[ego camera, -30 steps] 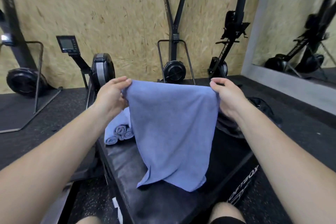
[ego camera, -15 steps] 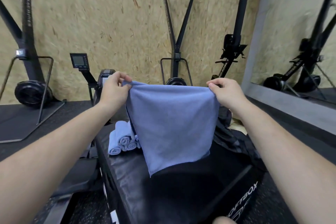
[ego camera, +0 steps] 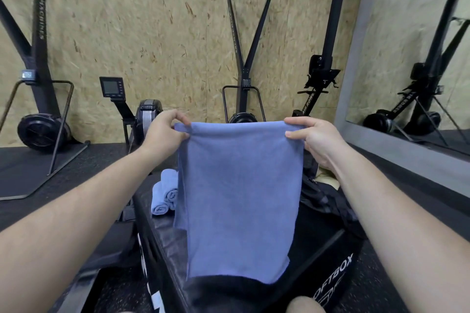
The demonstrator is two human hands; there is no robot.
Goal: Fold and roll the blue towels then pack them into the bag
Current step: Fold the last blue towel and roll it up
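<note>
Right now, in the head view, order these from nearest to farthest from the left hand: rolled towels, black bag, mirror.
1. Rolled towels, below the left hand, left side.
2. Black bag, right side of the box.
3. Mirror, far right wall.

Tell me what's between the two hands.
The towel: its top edge stretches from left hand to right hand, pinched by both, in the head view.

Blue towel (ego camera: 239,201) hanging, doubled over
</note>
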